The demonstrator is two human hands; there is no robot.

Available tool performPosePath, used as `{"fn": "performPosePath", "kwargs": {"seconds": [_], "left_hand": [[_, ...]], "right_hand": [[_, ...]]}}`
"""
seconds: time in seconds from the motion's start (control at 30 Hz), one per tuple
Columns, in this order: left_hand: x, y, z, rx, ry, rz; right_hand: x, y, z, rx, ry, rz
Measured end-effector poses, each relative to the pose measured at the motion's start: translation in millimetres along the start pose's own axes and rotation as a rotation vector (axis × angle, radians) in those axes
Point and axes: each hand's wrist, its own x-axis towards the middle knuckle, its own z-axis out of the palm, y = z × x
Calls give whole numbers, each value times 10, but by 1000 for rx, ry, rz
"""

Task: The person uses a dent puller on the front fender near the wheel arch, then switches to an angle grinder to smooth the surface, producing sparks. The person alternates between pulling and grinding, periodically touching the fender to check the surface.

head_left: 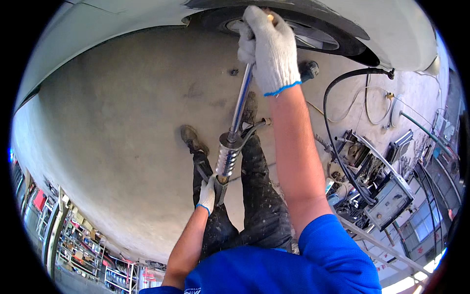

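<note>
A chrome slide-hammer dent puller (227, 156), with a long shiny rod and a ribbed sliding weight, slants from my waist up towards the car's wheel arch. My left hand (207, 194), in a white knit glove, is closed round its handle end, just below the weight. At the rod's far end, my right hand (269, 51), in a white glove with a blue cuff, is closed round the rod. A small brass-coloured bit shows by its fingers; the rod's tip is hidden. Just beyond this hand are the car's wheel (313, 40) and dark-edged fender.
Pale car panels (117, 17) curve across the far side. A power tool (309, 71) lies on the concrete floor right of my right hand. A thick black cable (329, 100) loops down to a metal cart (389, 201) with tools at right. Stocked shelves (81, 245) stand lower left.
</note>
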Motion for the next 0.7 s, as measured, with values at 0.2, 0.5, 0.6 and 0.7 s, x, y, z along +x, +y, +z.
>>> {"fn": "performPosePath", "kwargs": {"seconds": [0.2,0.5,0.6,0.7], "left_hand": [[75,4,51,32,16,70],[27,33,116,60,60,71],[16,56,109,29,57,87],[58,48,71,19,71,82]], "right_hand": [[126,-47,51,36,2,1],[185,-29,-18,36,-43,-20],[168,-52,-5,34,-43,-24],[138,-70,-2,22,-36,-29]]}}
